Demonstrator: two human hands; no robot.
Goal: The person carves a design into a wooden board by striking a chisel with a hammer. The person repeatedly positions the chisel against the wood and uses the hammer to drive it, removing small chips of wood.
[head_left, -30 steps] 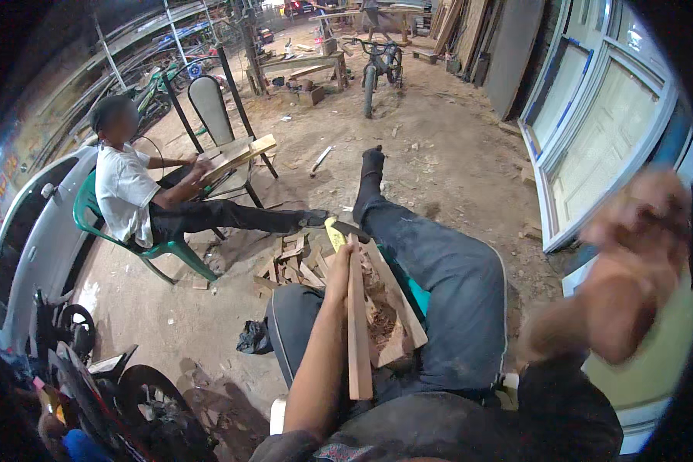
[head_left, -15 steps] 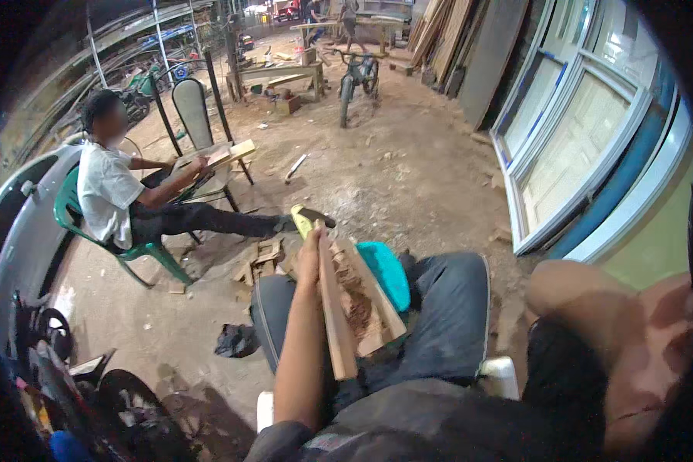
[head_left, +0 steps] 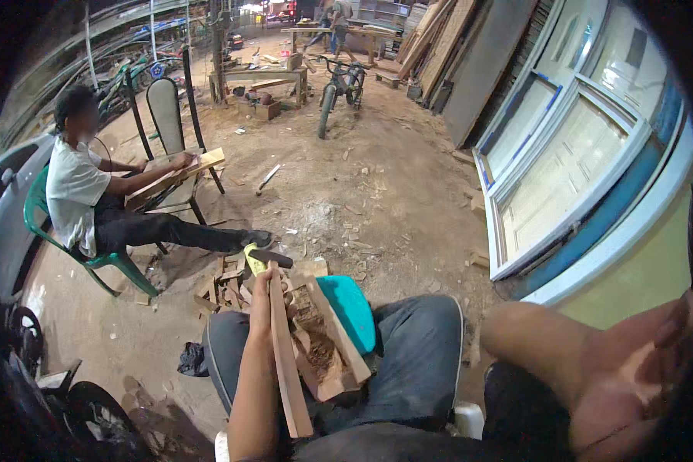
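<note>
Head view, ground (head_left: 393, 223): it is brown and dusty, with small wood bits scattered on it.
Framed doors (head_left: 566, 162): they stand at the right side, white and cream.
Co-worker (head_left: 77, 181): sits at the left on a green chair (head_left: 119, 273), one leg stretched forward.
Rough wood (head_left: 345, 331): lies between the person's knees, just beside a teal rounded panel (head_left: 348, 308).
Right hand (head_left: 631, 369): raised near the right rim, where it is dark; whether its fingers are released or clenched, I cannot tell.
Wooden strip (head_left: 286, 362): it is above the lap, left of the rough wood, pointing forward.
Left hand (head_left: 262, 291): its fingers are grasping the strip's far end.
Yellow and dark piece (head_left: 252, 260): it is at these fingers; its kind is not clear.
</note>
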